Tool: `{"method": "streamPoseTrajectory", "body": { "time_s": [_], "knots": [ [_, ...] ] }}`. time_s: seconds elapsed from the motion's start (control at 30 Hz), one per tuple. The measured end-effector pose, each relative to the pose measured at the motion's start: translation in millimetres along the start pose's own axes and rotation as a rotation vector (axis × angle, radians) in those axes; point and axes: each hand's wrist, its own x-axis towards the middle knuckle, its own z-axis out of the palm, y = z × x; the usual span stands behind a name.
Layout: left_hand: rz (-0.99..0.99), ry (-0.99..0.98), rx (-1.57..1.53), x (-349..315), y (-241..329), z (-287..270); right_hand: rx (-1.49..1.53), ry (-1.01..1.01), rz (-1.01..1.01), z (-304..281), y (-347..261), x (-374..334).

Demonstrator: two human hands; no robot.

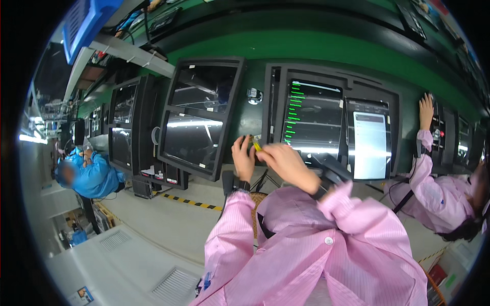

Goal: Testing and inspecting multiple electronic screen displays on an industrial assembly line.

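Note:
Close together over the near edge of the dark bench, my hands meet just left of a black foam tray [332, 76]. My right hand [288, 162] is closed, its fingertips on a small yellow thing [256, 146] whose kind I cannot make out. Beside it my left hand [243, 159] has its fingers curled up in a pinch; whatever sits in them is too small to name. The tray holds two flat screen panels: one dark panel [314, 117] with green lines of text, and one panel [370, 143] with a lit white page.
To the left lies another black tray [234, 97] with two dark panels. A small roll-like item [253, 96] stands between the trays. A co-worker's hand [426, 109] rests at the right; a person in blue [97, 173] sits far left. Yellow-black tape [191, 202] marks the floor.

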Motion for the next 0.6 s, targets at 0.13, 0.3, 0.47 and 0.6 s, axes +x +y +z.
{"method": "streamPoseTrajectory", "body": {
  "time_s": [0.13,0.3,0.47,0.6],
  "knots": [
    [0.043,-0.031,0.111,17,-1,15,-0.476,-0.121,-0.061,32,23,92],
    [-0.104,-0.002,-0.161,12,-7,23,-0.491,-0.098,-0.091,25,36,110],
    [-0.299,0.073,-0.32,-14,-6,9,0.033,-0.254,0.116,-63,-6,-2],
    [-0.419,0.069,-0.608,-42,24,-9,0.373,-0.262,0.64,-91,27,-133]
  ]
}}
